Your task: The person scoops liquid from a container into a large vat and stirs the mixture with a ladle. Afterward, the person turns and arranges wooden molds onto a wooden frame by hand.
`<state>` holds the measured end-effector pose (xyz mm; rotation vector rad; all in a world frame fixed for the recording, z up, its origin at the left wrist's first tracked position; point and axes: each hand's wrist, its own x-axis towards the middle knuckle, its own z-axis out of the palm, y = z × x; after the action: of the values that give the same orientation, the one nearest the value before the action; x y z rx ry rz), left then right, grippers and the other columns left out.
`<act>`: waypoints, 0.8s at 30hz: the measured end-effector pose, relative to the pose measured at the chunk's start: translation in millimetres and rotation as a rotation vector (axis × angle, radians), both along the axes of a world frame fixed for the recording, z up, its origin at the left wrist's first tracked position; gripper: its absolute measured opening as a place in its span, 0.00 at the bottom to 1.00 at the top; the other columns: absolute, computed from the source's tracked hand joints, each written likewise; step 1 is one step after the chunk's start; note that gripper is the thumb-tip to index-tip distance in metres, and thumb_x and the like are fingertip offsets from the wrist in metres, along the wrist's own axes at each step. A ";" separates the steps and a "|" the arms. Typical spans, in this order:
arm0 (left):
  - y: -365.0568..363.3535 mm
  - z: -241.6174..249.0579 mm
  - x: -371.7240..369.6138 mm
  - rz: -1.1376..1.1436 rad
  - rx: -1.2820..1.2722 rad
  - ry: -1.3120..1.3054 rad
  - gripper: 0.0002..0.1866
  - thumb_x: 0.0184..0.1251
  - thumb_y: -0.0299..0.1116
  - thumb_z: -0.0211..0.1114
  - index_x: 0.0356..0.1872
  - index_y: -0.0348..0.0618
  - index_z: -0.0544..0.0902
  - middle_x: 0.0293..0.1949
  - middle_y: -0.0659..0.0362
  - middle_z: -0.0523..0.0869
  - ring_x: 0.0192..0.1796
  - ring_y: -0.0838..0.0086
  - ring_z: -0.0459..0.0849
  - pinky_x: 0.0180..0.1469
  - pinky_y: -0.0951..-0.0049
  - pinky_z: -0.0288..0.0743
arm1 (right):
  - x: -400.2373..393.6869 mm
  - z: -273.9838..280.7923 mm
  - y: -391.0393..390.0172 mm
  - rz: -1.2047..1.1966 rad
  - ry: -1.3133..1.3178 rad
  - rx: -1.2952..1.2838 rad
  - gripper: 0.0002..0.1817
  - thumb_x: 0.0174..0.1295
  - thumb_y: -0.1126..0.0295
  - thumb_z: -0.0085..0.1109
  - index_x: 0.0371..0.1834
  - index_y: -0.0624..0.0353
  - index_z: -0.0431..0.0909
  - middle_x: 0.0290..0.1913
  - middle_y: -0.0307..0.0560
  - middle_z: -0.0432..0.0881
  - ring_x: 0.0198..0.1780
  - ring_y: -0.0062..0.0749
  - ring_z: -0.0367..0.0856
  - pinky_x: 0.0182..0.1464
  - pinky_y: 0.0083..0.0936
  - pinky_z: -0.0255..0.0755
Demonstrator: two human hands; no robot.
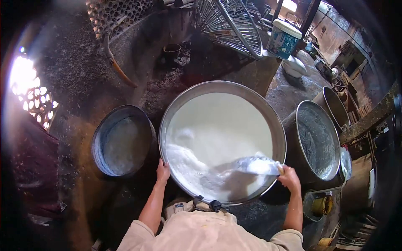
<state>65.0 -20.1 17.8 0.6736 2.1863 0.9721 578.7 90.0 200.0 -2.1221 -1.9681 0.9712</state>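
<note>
**Scoop held low at the near right rim of the milk pan**

Dark, sooty ground surrounds the wide metal pan (276, 125) of white liquid (222, 125), the largest thing in view. Left of the pan stands an empty dark basin (100, 142); right of the pan, a grey metal tub (331, 138). At the pan's near left rim, the left hand (163, 172) closes over the edge. At its near right rim, the right hand (289, 178) grips a pale scoop (259, 166), whose long axis points left toward the pan's middle.

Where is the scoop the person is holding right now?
In the head view the scoop is in the right hand, dipped at the right near edge of the big metal basin of white liquid, while the left hand grips the opposite rim.
</note>
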 end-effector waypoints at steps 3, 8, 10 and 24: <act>2.4 -6.5 -7.2 0.000 0.002 -0.031 0.30 0.71 0.30 0.55 0.72 0.50 0.60 0.60 0.45 0.77 0.63 0.53 0.76 0.63 0.61 0.68 | 8.9 -28.9 39.7 -0.111 -0.060 0.247 0.19 0.48 0.70 0.64 0.45 0.62 0.78 0.28 0.56 0.82 0.29 0.43 0.82 0.31 0.37 0.76; 1.2 -21.6 -13.7 -0.033 -0.076 0.032 0.29 0.70 0.38 0.56 0.71 0.50 0.62 0.60 0.44 0.77 0.63 0.49 0.75 0.63 0.57 0.68 | -14.0 -98.1 95.0 -0.228 -0.270 0.356 0.24 0.48 0.65 0.66 0.47 0.66 0.77 0.41 0.66 0.84 0.44 0.58 0.84 0.48 0.46 0.79; 0.3 -22.3 -17.0 -0.036 -0.068 0.027 0.29 0.70 0.40 0.56 0.71 0.50 0.62 0.60 0.43 0.77 0.63 0.48 0.74 0.63 0.56 0.67 | -20.4 -118.5 100.7 -0.237 -0.163 0.255 0.20 0.47 0.66 0.67 0.40 0.68 0.80 0.32 0.61 0.85 0.35 0.50 0.87 0.38 0.41 0.83; 3.8 -15.5 -36.0 -0.107 0.064 -0.069 0.38 0.59 0.29 0.66 0.71 0.44 0.59 0.63 0.45 0.74 0.65 0.54 0.74 0.65 0.61 0.67 | -136.0 -182.3 -5.8 -0.297 0.175 -0.003 0.16 0.47 0.69 0.63 0.36 0.68 0.77 0.20 0.49 0.79 0.17 0.32 0.78 0.18 0.31 0.74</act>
<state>29.0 -16.4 2.3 0.7675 2.0457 0.9984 442.7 84.2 17.7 -2.1648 -1.5193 1.0592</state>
